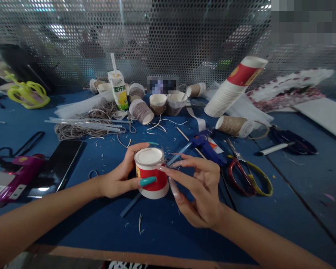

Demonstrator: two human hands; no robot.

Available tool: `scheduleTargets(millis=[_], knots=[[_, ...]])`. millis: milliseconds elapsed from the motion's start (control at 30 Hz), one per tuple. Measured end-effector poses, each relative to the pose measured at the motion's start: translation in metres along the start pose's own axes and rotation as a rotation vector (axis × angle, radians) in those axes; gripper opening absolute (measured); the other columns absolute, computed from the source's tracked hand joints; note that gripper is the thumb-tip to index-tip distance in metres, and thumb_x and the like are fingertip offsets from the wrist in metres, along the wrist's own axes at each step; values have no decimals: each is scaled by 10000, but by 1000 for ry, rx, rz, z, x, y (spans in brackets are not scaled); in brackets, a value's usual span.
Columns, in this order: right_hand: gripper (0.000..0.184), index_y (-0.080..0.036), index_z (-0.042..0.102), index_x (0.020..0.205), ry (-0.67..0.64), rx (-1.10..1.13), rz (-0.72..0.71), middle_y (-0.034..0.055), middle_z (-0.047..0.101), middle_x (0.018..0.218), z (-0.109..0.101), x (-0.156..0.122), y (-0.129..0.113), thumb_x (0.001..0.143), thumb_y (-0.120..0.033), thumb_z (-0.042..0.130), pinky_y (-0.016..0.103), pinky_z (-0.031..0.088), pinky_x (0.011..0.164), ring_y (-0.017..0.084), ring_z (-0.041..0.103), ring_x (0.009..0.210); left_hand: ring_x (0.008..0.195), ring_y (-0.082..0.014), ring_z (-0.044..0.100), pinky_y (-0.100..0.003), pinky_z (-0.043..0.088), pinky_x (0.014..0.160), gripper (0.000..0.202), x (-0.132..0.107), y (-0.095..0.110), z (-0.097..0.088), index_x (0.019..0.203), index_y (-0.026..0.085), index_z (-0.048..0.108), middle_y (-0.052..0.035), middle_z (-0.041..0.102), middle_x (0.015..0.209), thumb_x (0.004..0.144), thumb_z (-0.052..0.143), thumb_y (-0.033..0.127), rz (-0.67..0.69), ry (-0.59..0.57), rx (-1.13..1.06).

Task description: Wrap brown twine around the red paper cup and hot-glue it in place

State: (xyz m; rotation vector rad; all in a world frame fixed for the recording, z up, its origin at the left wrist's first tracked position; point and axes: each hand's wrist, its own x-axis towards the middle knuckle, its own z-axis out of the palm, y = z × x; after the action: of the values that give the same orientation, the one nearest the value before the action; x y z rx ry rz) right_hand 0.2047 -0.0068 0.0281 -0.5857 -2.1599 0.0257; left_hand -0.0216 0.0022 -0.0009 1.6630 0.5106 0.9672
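My left hand (116, 181) is wrapped round a paper cup (156, 183) with a red band, thumb across its front. The cup stands with a flat white closed end facing up, and what looks like a thin grey cord runs round that upper edge. At the cup's right side is my right hand (200, 185), fingers stretched and apart. Its index fingertip touches the cup near the upper edge; I see nothing held in it. Just behind lies a blue glue gun (208, 146) with a clear glue stick. A translucent strip (130, 204) lies partly under the cup.
Scissors (248, 173) and a twine roll (232, 126) lie right. A leaning cup stack (226, 93), cord-wrapped cups (141, 111), a drink carton (119, 91) and tangled cord (81, 129) are behind. Left are a phone (60, 164) and a purple device (24, 173).
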Motion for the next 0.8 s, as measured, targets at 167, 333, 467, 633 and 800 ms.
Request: scheduleTargets(millis=[167, 333, 467, 633, 800], knots=[[421, -175, 518, 1184, -19, 140, 89, 83, 377, 1093, -3, 4, -2, 783, -57, 464, 367, 471, 908, 207, 428, 1071, 1209, -262, 470, -444, 403, 1020, 666, 0, 1, -1, 1380, 363, 212, -72, 440, 1319, 854, 599, 232, -31, -28, -13], [374, -188, 518, 1177, -69, 271, 156, 57, 366, 1044, -6, 5, -1, 818, -104, 456, 343, 437, 870, 184, 408, 1018, 1196, -248, 460, -417, 393, 1018, 681, 0, 0, -1, 1376, 384, 214, -57, 428, 1304, 845, 608, 224, -42, -8, -7], [373, -211, 542, 1157, -101, 284, 118, 39, 367, 1010, -6, 4, -2, 812, -101, 451, 341, 418, 854, 179, 393, 989, 1189, -248, 448, -420, 372, 1032, 727, -1, -2, -1, 1383, 385, 204, -50, 418, 1281, 821, 635, 217, -42, 1, 48], [378, -227, 553, 1163, -134, 223, 178, 36, 350, 1005, -5, 4, -4, 827, -81, 461, 334, 419, 827, 174, 395, 988, 1205, -247, 443, -415, 365, 1041, 741, 0, -2, -2, 1378, 386, 207, -46, 415, 1283, 812, 641, 188, -47, -3, 68], [352, -235, 568, 1150, -84, 256, 163, 42, 362, 988, -6, 2, 0, 837, -122, 456, 354, 437, 792, 183, 414, 955, 1201, -251, 472, -407, 400, 1008, 712, 2, 2, 1, 1355, 378, 227, -50, 450, 1268, 810, 649, 201, -102, 37, -22]])
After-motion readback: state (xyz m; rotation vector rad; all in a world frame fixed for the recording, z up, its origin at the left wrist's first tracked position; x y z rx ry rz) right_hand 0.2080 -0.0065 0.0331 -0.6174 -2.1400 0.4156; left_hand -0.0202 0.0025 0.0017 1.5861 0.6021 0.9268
